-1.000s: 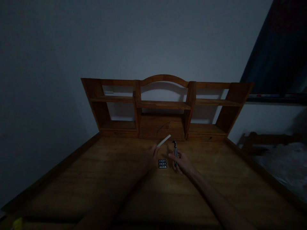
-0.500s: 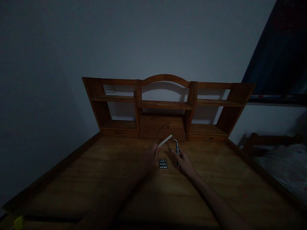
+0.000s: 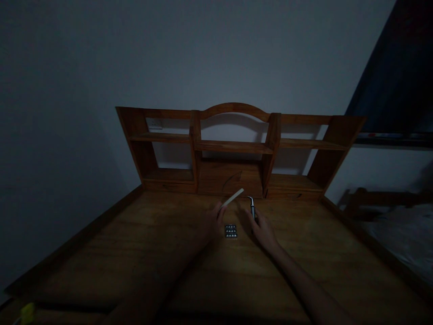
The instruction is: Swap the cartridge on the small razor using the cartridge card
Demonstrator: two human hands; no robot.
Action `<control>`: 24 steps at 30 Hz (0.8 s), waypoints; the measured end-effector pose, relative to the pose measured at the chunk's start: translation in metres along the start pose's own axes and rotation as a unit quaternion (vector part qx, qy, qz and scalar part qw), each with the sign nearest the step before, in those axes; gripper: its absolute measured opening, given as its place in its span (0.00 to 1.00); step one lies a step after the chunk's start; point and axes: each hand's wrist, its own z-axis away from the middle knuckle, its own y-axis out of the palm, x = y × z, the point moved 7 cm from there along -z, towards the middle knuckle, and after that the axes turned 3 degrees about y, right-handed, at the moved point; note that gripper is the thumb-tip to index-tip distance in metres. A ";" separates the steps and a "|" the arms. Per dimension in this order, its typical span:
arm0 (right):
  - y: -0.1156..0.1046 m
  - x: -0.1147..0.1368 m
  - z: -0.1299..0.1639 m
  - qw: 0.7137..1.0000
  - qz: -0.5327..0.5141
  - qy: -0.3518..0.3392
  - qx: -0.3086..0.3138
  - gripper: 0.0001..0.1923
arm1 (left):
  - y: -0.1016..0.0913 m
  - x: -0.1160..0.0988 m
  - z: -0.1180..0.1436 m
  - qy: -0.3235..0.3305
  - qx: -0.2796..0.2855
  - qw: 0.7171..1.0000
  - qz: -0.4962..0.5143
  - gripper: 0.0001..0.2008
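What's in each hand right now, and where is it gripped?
Left hand pinches a pale flat stick by its near end. Right hand grips a hooked metal tool by its lower shaft.

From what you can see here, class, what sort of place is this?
Probably a dim bedroom or study corner at home: a wooden desk with a shelved hutch against a plain wall, and what looks like a bed at the right.
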 end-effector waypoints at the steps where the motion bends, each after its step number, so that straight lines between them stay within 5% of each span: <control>1: 0.000 0.000 0.000 1.000 0.006 -0.001 0.000 0.19 | 0.000 -0.003 0.001 0.019 0.003 1.000 0.001 0.21; 5: 0.001 -0.001 0.000 1.000 0.029 -0.004 -0.001 0.22 | 0.002 -0.019 0.004 0.082 0.028 0.996 -0.004 0.20; 11: -0.001 -0.003 0.000 0.999 0.035 -0.005 -0.002 0.26 | -0.005 -0.007 0.000 0.007 0.017 1.000 0.016 0.19; 20: -0.003 -0.005 0.000 0.994 -0.101 0.037 -0.007 0.25 | -0.004 -0.014 0.001 0.032 0.024 0.999 0.037 0.19; 22: 0.002 -0.014 -0.002 0.975 -0.206 0.083 0.012 0.24 | -0.003 -0.013 0.000 0.037 0.022 0.999 0.032 0.19; 24: 0.016 -0.022 -0.004 0.917 -0.360 0.147 0.086 0.23 | -0.002 -0.012 0.000 0.045 0.025 0.998 0.027 0.20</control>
